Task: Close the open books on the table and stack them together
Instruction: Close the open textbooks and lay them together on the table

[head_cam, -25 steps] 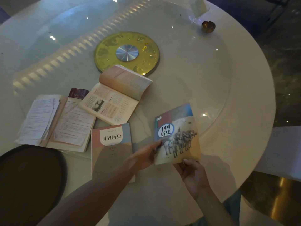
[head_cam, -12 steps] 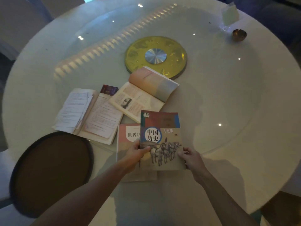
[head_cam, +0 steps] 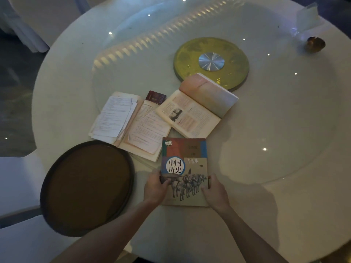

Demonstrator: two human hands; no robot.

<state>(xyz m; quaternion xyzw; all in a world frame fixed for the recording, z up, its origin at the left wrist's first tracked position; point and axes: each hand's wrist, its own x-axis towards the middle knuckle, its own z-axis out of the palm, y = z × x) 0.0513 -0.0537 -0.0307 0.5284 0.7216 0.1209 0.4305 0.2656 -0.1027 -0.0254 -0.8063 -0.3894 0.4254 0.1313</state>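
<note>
A closed history book with horses on its cover [head_cam: 185,168] lies flat near the table's front edge, covering the other closed book, which is hidden beneath it. My left hand [head_cam: 154,187] grips its lower left edge and my right hand [head_cam: 215,192] its lower right edge. Behind it an open textbook [head_cam: 195,109] lies with its right half raised. To the left lies another open book [head_cam: 146,133] with loose paper sheets [head_cam: 114,116] on its left page.
The round white table [head_cam: 284,168] has a glass turntable with a gold hub [head_cam: 210,60]. A dark round tray [head_cam: 87,186] sits left of my hands. A small dark booklet [head_cam: 155,96] peeks out behind the open books. A small brass bowl [head_cam: 315,44] stands far right.
Both hands carried the horse-cover book leftward and set it squarely on top of the other closed book, which now no longer shows.
</note>
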